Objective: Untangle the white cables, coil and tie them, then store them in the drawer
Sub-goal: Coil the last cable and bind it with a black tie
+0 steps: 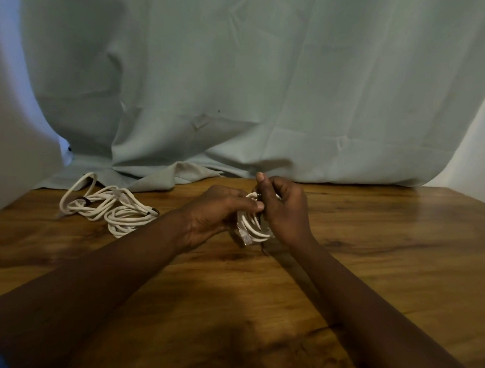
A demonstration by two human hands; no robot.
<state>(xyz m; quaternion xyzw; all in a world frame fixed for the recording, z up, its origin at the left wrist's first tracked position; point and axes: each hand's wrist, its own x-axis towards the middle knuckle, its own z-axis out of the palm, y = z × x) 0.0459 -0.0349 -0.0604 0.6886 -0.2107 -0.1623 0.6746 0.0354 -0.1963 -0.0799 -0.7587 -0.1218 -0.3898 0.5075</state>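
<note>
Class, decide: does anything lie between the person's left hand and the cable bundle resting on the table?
Nothing visible does. Only table surface separates the left hand from the cable bundle, though it and the right hand grip another coil.

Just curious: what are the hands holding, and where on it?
A white cable coil. The left hand grips its left side; the right hand grips its right side, by a dark tie.

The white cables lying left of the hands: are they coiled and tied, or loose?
Coiled and tied: the white cables lie in looped bundles on the brown wooden table, with two dark bands wrapped around them.
</note>
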